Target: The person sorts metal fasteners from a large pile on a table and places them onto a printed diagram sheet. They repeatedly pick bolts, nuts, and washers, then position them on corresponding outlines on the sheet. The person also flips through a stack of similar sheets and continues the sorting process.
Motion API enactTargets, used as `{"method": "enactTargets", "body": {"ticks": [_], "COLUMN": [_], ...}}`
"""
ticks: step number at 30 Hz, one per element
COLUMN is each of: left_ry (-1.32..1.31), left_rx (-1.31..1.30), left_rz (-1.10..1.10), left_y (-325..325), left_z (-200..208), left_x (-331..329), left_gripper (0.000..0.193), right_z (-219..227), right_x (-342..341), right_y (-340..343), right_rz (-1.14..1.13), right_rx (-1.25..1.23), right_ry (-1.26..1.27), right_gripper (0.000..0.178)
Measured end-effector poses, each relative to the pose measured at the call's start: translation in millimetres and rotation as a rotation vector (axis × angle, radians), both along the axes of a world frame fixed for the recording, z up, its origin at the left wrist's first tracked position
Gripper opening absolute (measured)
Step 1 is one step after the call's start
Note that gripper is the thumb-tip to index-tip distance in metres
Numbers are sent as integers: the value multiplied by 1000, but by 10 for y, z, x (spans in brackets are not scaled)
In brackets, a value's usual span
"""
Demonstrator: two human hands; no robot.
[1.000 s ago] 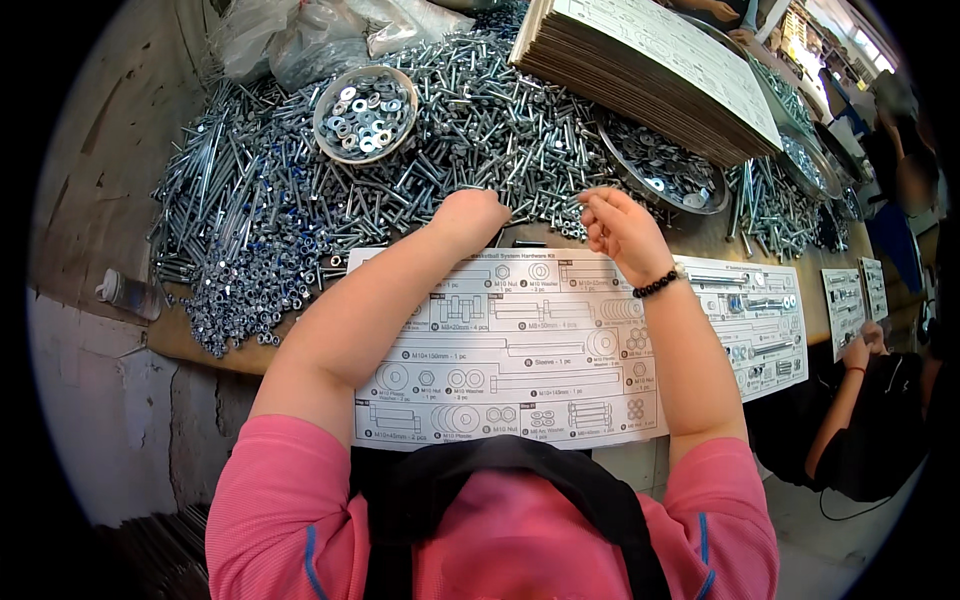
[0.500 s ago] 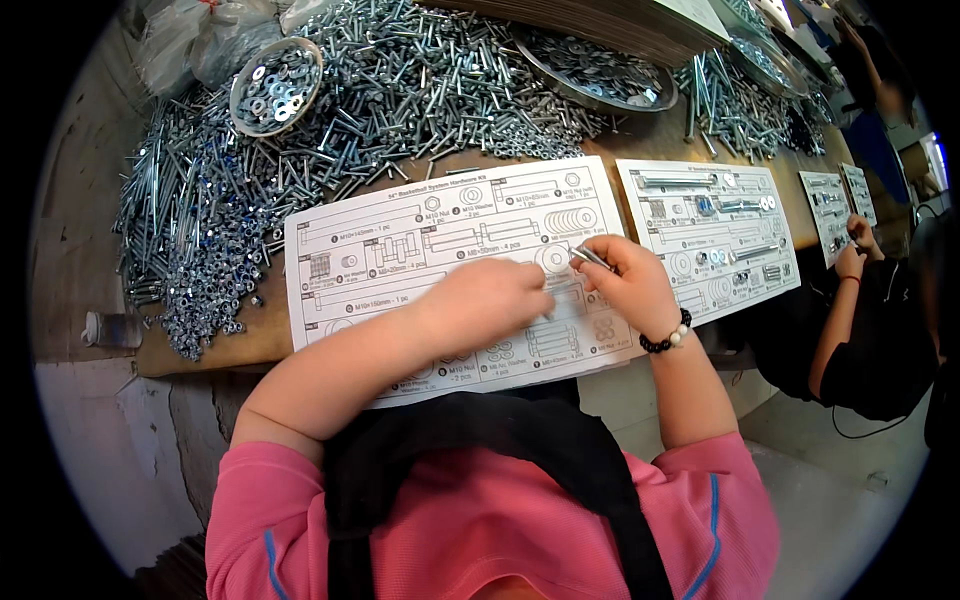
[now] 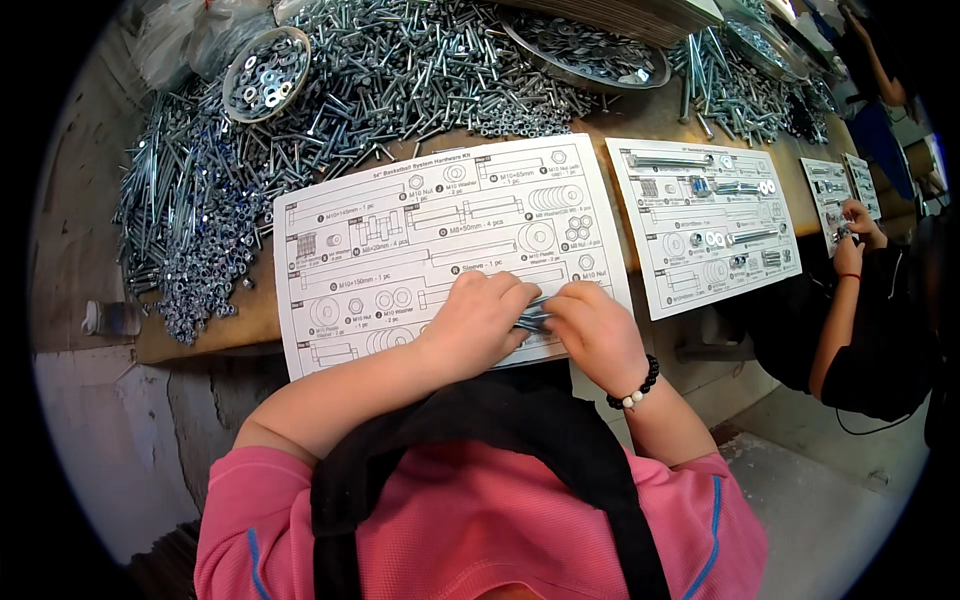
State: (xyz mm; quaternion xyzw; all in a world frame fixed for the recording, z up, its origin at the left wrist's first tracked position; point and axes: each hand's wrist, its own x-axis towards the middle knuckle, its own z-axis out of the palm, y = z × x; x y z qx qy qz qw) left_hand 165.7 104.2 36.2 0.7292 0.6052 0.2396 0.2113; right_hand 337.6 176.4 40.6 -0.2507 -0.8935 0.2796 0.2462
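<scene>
My left hand [image 3: 480, 320] and my right hand [image 3: 590, 330] meet over the near edge of a white printed hardware sheet [image 3: 400, 240] on the wooden bench. Between their fingers they hold a small bunch of silver bolts [image 3: 532, 316], mostly hidden by the fingers. A black bead bracelet [image 3: 636, 385] circles my right wrist. Behind the sheet lies a big heap of loose silver bolts and nuts [image 3: 400, 70].
A round metal bowl of washers [image 3: 264, 72] stands at the far left, a metal tray [image 3: 590, 50] at the back. A second sheet [image 3: 705, 220] with laid-out parts lies to the right. A person's hands [image 3: 850, 235] work at further sheets on the right.
My hands came back from the bolt heap to the near edge of the sheet with bolts in them, and they now close together on the bunch.
</scene>
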Motion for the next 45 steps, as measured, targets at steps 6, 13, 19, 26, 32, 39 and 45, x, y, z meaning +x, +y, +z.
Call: {"method": "enactTargets", "body": {"ticks": [6, 13, 19, 26, 32, 39, 45], "left_ry": [-40, 32, 32, 53, 75, 12, 76], "left_rx": [36, -5, 28, 6, -68, 111, 2], "left_rz": [10, -34, -40, -35, -59, 43, 266], "left_y": [-35, -28, -19, -19, 6, 350, 1056], "left_z": [-113, -45, -66, -82, 0, 197, 105], "left_x": [41, 94, 114, 124, 79, -475, -1227], "left_gripper": [30, 38, 35, 37, 43, 33, 30], "right_z": [-53, -164, -227, -73, 25, 226, 6], "right_x": [108, 133, -44, 14, 48, -91, -300], "right_y": [-91, -246, -321, -31, 284, 871, 1668], "right_rz": [60, -85, 3, -191, -116, -172, -229], "right_rx": [129, -772, -1186, -968, -810, -510, 56], "right_ry": [-53, 541, 872, 999, 923, 468, 83], "right_gripper": [20, 43, 70, 67, 55, 15, 10]}}
